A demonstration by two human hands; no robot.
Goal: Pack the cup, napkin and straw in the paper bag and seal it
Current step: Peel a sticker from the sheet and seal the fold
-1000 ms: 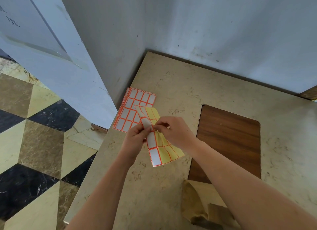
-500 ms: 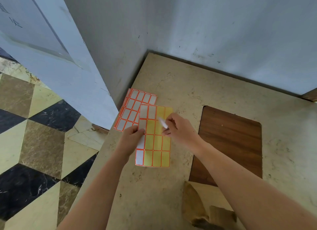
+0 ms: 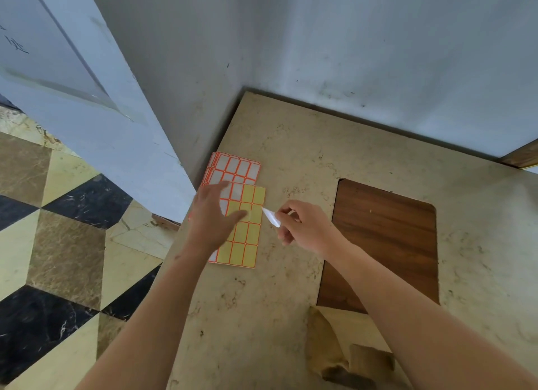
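A mostly peeled yellow label sheet (image 3: pixel 246 238) with orange borders lies flat on the beige table (image 3: pixel 291 156). My left hand (image 3: pixel 214 217) hovers over or rests on its left part with the fingers spread. My right hand (image 3: pixel 302 226) pinches a small white sticker (image 3: pixel 271 217) just to the right of the sheet. The brown paper bag (image 3: pixel 343 354) lies crumpled at the table's near edge, partly behind my right forearm. Cup, napkin and straw are hidden from view.
A stack of full white label sheets (image 3: pixel 235 166) lies by the wall corner, partly under the yellow sheet. A dark wooden inlay (image 3: pixel 387 244) sits in the table at right. Grey walls close the far side; the table's left edge drops to a tiled floor.
The label sheet went from held up in both hands to lying flat on the table. My right hand pulled a white sticker off and moved right; my left hand opened over the sheet.
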